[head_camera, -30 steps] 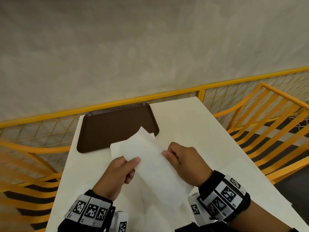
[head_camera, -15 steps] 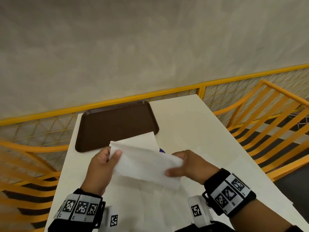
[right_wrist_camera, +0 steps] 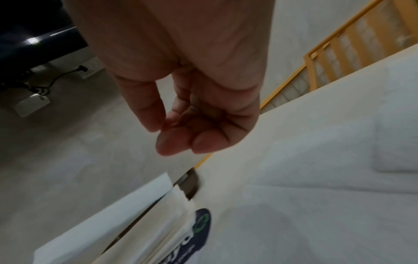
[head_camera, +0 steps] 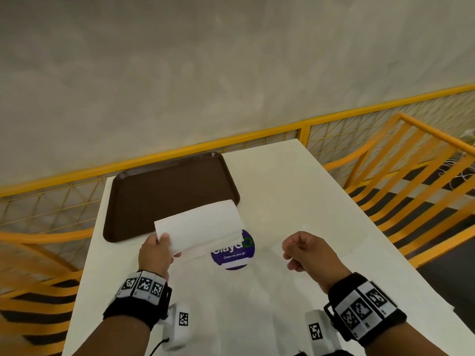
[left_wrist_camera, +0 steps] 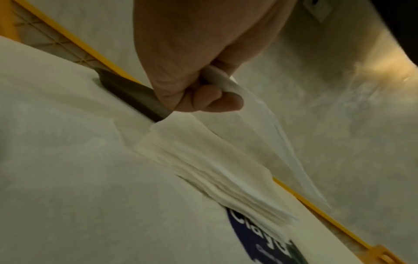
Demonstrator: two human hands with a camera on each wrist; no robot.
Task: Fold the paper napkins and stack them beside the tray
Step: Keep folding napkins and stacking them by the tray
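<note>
My left hand pinches the near-left corner of a folded napkin, fingers curled round the paper edge. The napkin hangs above the stack of folded napkins, which lies on the white worktop just beside the brown tray, partly covering a blue round sticker. My right hand floats off to the right, fingers loosely curled, holding nothing. Flat unfolded napkins lie near me on the worktop.

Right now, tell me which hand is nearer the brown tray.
Left. The left hand holds a folded napkin by the brown tray's near edge; the right hand hovers farther right, holding nothing.
</note>
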